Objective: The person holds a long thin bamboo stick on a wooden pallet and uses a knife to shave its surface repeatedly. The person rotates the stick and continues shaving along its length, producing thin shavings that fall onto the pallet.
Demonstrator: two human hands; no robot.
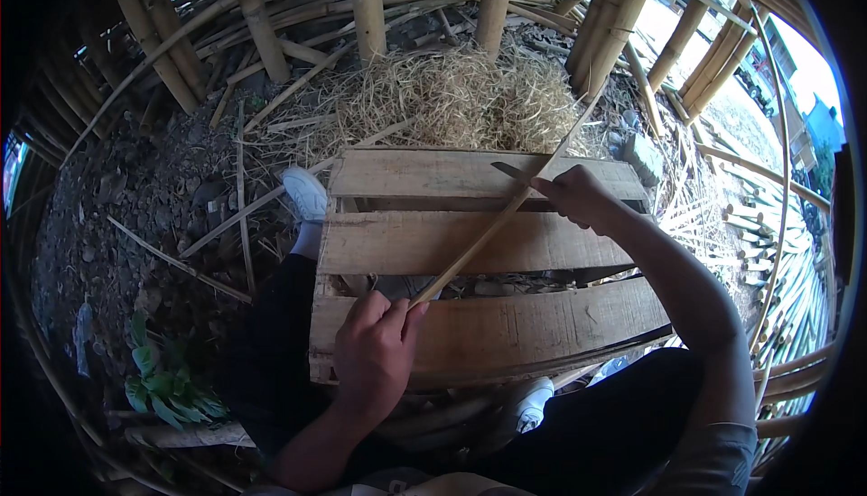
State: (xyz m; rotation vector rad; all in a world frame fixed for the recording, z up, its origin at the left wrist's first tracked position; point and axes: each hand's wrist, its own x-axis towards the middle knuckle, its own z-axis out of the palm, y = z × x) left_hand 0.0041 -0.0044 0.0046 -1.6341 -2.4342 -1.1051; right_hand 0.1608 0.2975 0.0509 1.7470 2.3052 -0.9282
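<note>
one crate-like wooden table (470,324) sits in front of the person, topped by three broad planks with two gaps between them; sticks and dry litter show through the nearer gap. one long bamboo strip (479,245) runs slantwise above all three planks, from the near left up past the far right edge; whether it touches the wood, i cannot tell.

the left hand (375,343) has its grip closed around the strip's lower end. the right hand (582,198) has its grip closed on one knife (511,170), handle hidden by the fingers, its dark blade pointing left and crossing the strip just beside the thumb.

beyond the table lies one heap of pale shavings (452,99), with one grey block (643,160) near the table's far right corner. two white shoes show: one left shoe (305,194), one right shoe (534,403). one green plant (163,379) grows at lower left; cut bamboo poles (795,288), too many to count, lie at right.
</note>
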